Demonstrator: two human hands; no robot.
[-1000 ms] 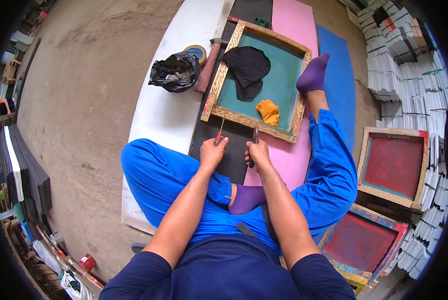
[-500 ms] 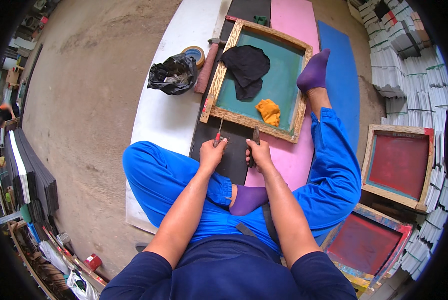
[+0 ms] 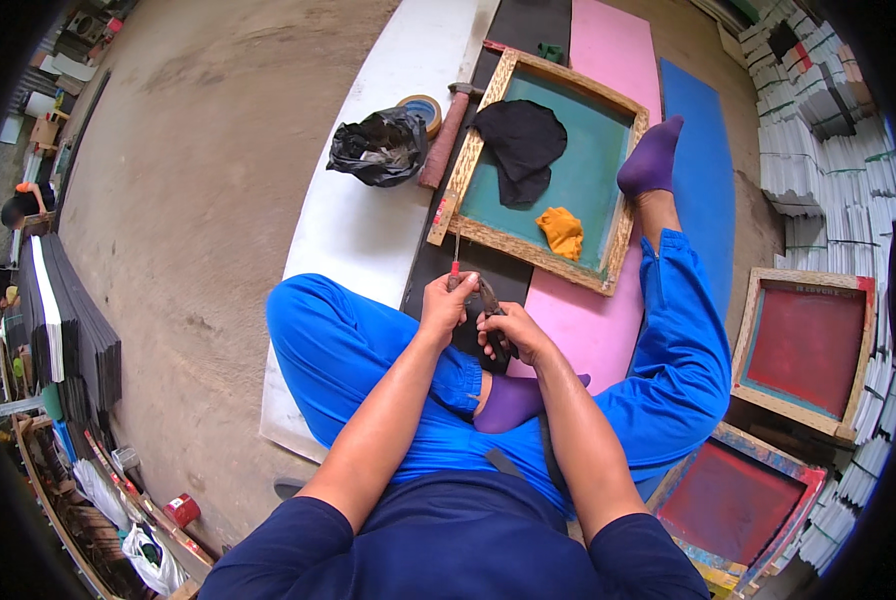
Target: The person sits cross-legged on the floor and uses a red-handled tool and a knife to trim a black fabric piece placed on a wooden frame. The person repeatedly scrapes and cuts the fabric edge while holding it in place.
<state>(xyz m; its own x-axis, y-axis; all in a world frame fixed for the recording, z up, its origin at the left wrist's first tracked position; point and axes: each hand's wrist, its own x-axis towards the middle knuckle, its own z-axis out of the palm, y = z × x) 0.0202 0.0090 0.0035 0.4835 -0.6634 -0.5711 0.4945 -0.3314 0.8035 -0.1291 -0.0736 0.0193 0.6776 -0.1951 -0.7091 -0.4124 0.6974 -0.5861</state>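
Observation:
I sit on the floor in blue trousers and purple socks. My left hand (image 3: pixel 446 303) grips a thin screwdriver (image 3: pixel 456 258) with a red handle, its shaft pointing up toward the near edge of a wooden screen frame (image 3: pixel 534 250) with teal mesh. My right hand (image 3: pixel 511 333) is closed on dark pliers (image 3: pixel 491 305), held close beside the left hand. Both hands hover just short of the frame's near edge. A black cloth (image 3: pixel 521 145) and an orange cloth (image 3: pixel 564 232) lie on the mesh.
A black plastic bag (image 3: pixel 379 148), a tape roll (image 3: pixel 423 108) and a hammer (image 3: pixel 448 125) lie on the white board (image 3: pixel 358 225) left of the frame. Pink (image 3: pixel 583 320) and blue (image 3: pixel 701 170) mats lie underneath. Two red-mesh frames (image 3: pixel 806 350) and white stacks (image 3: pixel 818 120) stand at right.
The hands have drawn slightly closer together with both tools still in them; the head view shifted a little. Frame and cloths are unmoved.

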